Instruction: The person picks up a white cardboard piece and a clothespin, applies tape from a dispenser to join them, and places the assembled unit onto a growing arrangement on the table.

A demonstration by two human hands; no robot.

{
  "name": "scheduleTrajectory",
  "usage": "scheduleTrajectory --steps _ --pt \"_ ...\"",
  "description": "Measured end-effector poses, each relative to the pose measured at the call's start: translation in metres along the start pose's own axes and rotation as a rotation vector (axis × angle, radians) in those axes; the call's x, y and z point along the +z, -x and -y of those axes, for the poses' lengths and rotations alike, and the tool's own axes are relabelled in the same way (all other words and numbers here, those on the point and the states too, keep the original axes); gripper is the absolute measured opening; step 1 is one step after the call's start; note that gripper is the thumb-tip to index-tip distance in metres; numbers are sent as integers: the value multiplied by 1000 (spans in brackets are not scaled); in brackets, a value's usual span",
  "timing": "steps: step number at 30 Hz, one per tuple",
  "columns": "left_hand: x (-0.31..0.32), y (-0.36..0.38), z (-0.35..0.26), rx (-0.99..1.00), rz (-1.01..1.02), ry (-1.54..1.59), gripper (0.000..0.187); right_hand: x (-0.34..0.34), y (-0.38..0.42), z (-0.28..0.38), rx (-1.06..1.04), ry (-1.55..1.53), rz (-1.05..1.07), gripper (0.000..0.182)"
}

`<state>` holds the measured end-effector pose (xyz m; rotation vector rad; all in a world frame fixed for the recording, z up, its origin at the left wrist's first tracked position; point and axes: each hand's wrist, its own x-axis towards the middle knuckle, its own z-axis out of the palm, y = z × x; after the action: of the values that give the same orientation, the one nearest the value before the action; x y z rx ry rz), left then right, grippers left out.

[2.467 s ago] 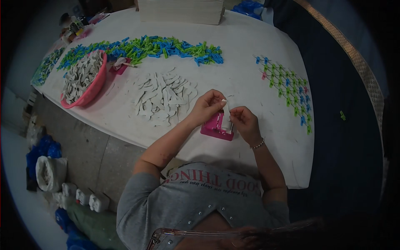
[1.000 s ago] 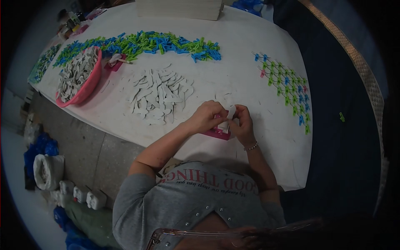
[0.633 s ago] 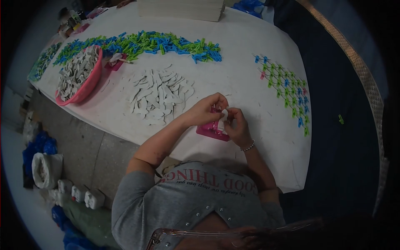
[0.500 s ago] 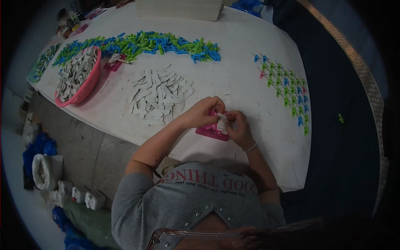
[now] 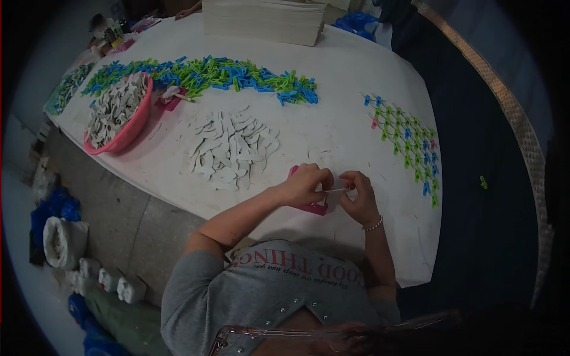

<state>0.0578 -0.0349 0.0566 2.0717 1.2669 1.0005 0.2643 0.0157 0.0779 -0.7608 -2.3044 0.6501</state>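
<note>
A thin white strip [image 5: 337, 190] is stretched between my two hands, low over the table. My left hand [image 5: 306, 185] pinches its left end, fingers curled above a small pink holder [image 5: 317, 208]. The holder lies partly hidden beneath that hand. At the strip's right end, my right hand [image 5: 359, 199] closes thumb and fingertips on it; a beaded bracelet circles the wrist. A loose pile of pale, flat strips [image 5: 234, 148] is spread on the table to the left of my hands.
A pink basin [image 5: 127, 136] heaped with pale pieces stands at the left. Blue and green clips [image 5: 214, 74] form a long pile behind. Rows of clips [image 5: 409, 139] lie right. A pale block [image 5: 261, 24] sits at the back; a person's hand [image 5: 185, 13] shows near it.
My hands have drawn apart, and the white piece, upright over the pink holder before, is now stretched level between them. The whole view has shifted slightly downward.
</note>
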Motion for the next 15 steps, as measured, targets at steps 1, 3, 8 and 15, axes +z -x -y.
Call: scheduleTrajectory --steps 1,3,8,15 --pt "2 -1 0 44 -19 45 24 -4 -2 2 7 1 30 37" --pt "3 -2 0 89 -84 35 23 -11 -13 7 2 9 57 40" --pt "-13 0 11 -62 -225 349 24 -13 -57 -15 117 -341 105 38" --pt "-31 8 33 -39 -578 219 29 63 -156 -85 274 -76 285 26"
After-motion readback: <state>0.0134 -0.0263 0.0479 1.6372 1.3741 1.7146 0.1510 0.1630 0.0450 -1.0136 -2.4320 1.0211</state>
